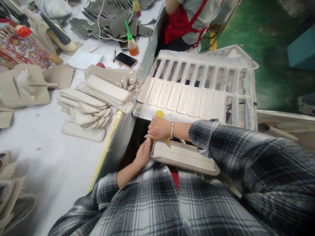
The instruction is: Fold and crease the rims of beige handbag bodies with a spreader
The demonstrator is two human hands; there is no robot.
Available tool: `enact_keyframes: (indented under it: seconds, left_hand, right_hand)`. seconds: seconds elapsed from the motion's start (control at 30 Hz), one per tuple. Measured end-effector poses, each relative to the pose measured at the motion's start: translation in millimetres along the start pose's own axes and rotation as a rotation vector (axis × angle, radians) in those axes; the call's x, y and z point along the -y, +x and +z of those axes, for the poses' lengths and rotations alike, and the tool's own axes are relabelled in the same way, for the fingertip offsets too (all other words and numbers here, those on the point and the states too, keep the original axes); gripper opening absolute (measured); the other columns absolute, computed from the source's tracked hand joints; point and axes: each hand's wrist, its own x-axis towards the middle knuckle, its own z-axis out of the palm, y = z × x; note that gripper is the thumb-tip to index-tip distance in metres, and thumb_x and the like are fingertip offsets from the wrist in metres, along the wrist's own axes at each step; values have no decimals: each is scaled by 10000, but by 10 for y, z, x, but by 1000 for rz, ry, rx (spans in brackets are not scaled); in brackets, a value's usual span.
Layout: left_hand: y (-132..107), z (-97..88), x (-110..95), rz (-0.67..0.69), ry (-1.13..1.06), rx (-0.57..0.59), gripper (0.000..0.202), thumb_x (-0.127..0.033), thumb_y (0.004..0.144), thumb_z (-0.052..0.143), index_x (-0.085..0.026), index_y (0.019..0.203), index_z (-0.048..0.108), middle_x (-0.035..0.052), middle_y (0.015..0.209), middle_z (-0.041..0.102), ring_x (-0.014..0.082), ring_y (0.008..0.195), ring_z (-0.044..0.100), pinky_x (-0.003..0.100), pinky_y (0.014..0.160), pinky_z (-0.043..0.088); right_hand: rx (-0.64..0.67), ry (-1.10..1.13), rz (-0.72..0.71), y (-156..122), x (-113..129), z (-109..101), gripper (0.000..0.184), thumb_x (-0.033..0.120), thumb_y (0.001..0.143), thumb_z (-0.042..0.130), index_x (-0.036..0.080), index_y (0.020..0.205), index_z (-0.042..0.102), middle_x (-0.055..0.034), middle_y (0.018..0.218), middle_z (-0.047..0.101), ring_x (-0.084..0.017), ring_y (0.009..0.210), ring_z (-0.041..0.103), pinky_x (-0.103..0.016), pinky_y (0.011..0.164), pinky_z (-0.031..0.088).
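My left hand (142,154) and my right hand (158,128) meet close to my body, at the left end of a stack of beige leather strips (184,157) resting against my plaid shirt. My right hand, with a bracelet at the wrist, has its fingers curled onto the stack's end. My left hand's fingers are closed against that same end. A yellow piece (159,114) shows behind my right hand.
A white slatted crate (236,82) holds a row of beige strips (182,98). On the white table (49,157) lie piles of strips (98,98), a phone (126,59), a glue bottle (132,44) and grey pieces (110,23). A person in a red apron (182,23) sits opposite.
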Motion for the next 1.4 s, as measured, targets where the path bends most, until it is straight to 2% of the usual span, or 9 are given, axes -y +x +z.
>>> enact_keyframes:
  seconds: [0.17,0.43,0.6,0.7,0.77,0.9,1.07,1.17,1.4]
  left_hand:
    - [152,3,48,119,22,126,473,-454,943,287,-120,1102,582,102,1123,625,214,1091,543,323,982,395]
    - [411,-122,-58,268,289,523,434,-464,938,271,-157,1117,520,79,1104,589,188,1048,531,331,977,388]
    - [712,-274,-359,63,578,822,277,-409,723,639,-194,897,614,7,789,612,197,798,569,339,815,436]
    - [861,-286,-530,-74,555,969,205,-290,597,711,-172,741,624,-14,622,561,159,630,542,302,674,441]
    - [884,-260,-575,-115,352,920,282,-307,644,661,-173,889,626,8,715,612,140,632,562,273,639,445]
    - [760,-156,-520,-111,-121,600,557,-455,780,550,-191,1262,462,111,1050,639,157,809,626,286,732,474]
    - [645,-9,-396,376,316,565,817,-484,767,597,-165,1436,253,145,1225,585,250,1050,575,382,929,413]
    - [667,40,-383,480,546,558,848,-504,779,567,-155,1458,198,144,1197,603,276,1033,587,410,920,424]
    - [722,154,-433,623,679,623,837,-636,823,387,-62,1422,279,214,1375,442,310,1263,430,423,1067,313]
  right_hand:
    - [37,17,72,-89,-33,29,577,438,969,240,154,788,709,-102,785,694,-181,740,602,-344,707,273]
    - [28,72,421,-473,246,-17,473,379,966,291,206,819,706,-91,757,690,-217,726,633,-351,685,338]
    - [86,56,590,-518,445,-125,541,400,972,223,176,837,697,-119,805,699,-237,770,648,-368,699,388]
    - [121,69,652,-510,534,-159,590,398,976,173,159,845,696,-130,840,702,-236,808,652,-375,730,404]
    - [117,54,637,-509,562,-149,566,380,977,173,169,895,691,-129,857,703,-240,816,653,-383,739,411]
    - [76,21,622,-513,564,-100,528,361,978,193,183,920,686,-120,871,704,-243,809,657,-386,739,425]
    - [29,116,577,-530,530,-121,266,358,901,447,232,962,673,-81,969,698,-244,873,645,-342,723,423]
    - [12,151,593,-553,516,-133,244,356,872,485,213,920,678,-81,950,696,-236,830,645,-337,709,415]
    - [-82,184,659,-688,479,35,247,295,832,488,180,910,692,-84,904,702,-236,817,635,-342,710,416]
